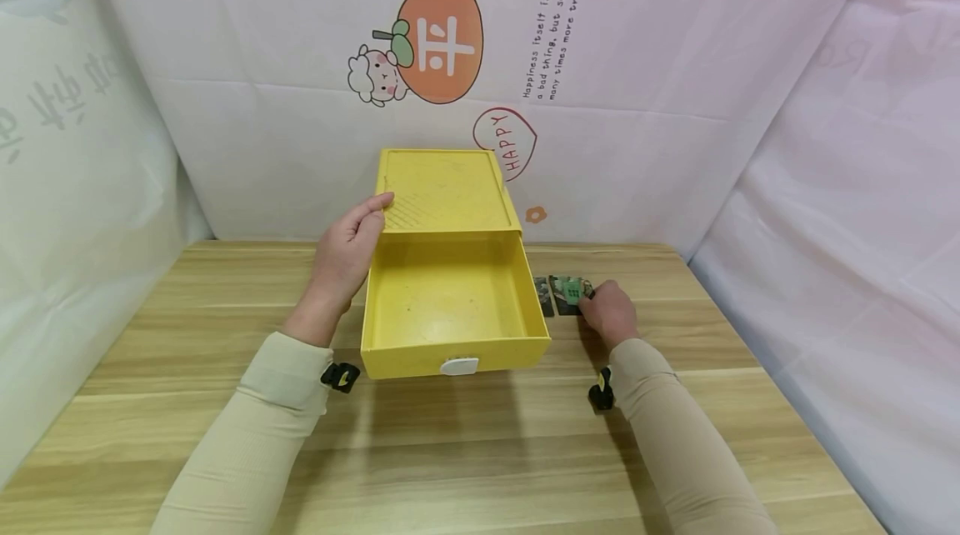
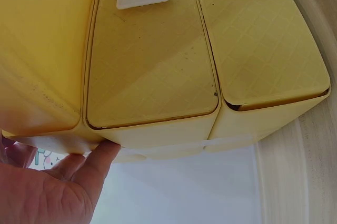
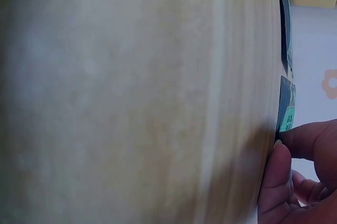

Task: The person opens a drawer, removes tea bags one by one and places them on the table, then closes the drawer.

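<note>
A yellow drawer cabinet stands at the back of the table, its top drawer pulled far out with a bare inside. My left hand rests against the cabinet's left side, fingers stretched toward its top edge. In the left wrist view, the thumb presses the side wall near the shut middle drawer. To the right of the cabinet, my right hand pinches the edge of a flat, dark, camouflage-patterned packet with a green label. Thumb and index finger meet at its edge in the right wrist view.
A second dark patterned packet lies between the held one and the cabinet, partly hidden by the drawer. Another shut drawer with a white handle shows in the left wrist view. A printed white cloth hangs behind the wooden table.
</note>
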Available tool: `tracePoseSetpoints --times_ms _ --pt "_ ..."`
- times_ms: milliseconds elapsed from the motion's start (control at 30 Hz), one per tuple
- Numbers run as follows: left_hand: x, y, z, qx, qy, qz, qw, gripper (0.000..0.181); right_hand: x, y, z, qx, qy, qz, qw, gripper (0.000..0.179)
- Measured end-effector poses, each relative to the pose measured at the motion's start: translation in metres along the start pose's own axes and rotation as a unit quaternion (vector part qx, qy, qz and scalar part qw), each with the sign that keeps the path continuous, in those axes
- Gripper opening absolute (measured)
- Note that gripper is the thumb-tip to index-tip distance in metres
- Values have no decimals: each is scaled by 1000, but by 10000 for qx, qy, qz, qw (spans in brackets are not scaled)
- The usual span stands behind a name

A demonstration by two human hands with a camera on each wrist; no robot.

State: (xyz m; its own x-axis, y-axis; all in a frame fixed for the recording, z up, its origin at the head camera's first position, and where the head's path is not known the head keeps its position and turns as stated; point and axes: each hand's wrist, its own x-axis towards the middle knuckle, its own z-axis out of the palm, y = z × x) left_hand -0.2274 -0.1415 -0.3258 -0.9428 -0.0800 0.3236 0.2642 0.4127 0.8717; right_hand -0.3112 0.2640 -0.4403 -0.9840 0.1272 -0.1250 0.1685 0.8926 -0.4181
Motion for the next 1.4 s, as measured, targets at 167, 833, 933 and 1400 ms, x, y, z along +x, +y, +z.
tracePoseSetpoints --times_ms 167,833,933,1400 --pt "0 0 0 -6 0 -12 10000 49 -3 0 0 108 154 72 9998 23" --pt "0 0 0 11 7 -14 10000 49 -7 0 1 365 95 104 9992 44" --pt "0 -1 0 30 5 -7 10000 49 -6 2 2 415 93 141 9990 47" --pt "0 -1 0 -16 3 -52 10000 48 -6 2 0 549 9 124 9984 53"
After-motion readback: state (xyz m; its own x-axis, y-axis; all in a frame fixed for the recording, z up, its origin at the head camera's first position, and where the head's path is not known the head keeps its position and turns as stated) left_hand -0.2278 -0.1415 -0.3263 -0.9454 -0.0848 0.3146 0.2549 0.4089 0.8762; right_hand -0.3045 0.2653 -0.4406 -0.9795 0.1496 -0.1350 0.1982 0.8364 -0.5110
